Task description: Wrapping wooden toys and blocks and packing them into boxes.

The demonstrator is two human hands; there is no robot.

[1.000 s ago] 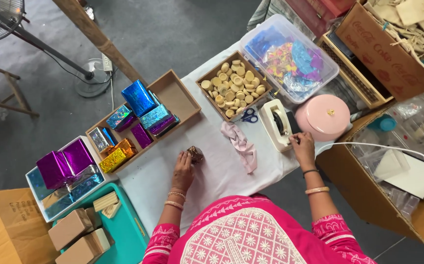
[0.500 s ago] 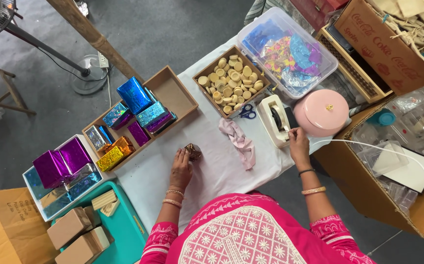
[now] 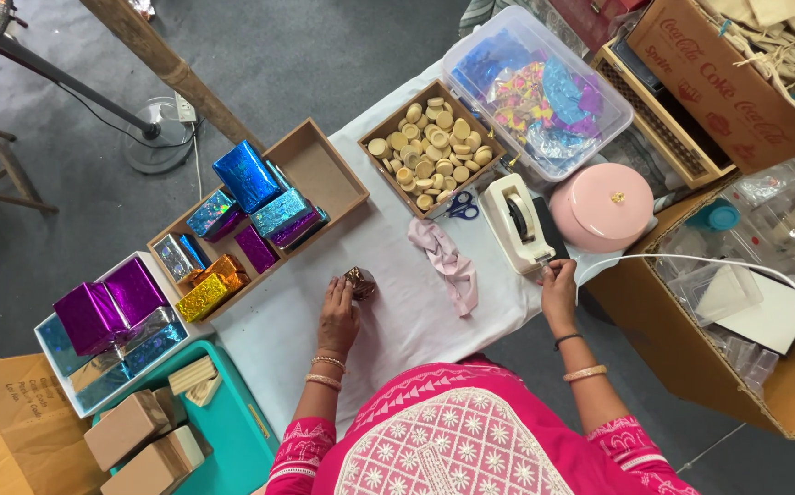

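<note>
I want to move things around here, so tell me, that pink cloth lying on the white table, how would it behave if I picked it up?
The pink cloth lies crumpled in soft folds, so it would probably hang limp and floppy. It looks thin, so likely light. Pushed, it would probably bunch up rather than slide, being cloth on the cloth-covered table.

The left hand point(image 3: 336, 316) rests on a small foil-wrapped piece point(image 3: 360, 281) left of the tape dispenser point(image 3: 518, 223). The right hand point(image 3: 558, 291) pinches at the dispenser's near end, a pink cloth point(image 3: 444, 259) between them.

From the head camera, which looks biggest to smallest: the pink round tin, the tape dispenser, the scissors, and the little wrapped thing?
1. Pink tin
2. Tape dispenser
3. Scissors and the wrapped thing at the left hand look alike; I would not rank them.
</note>
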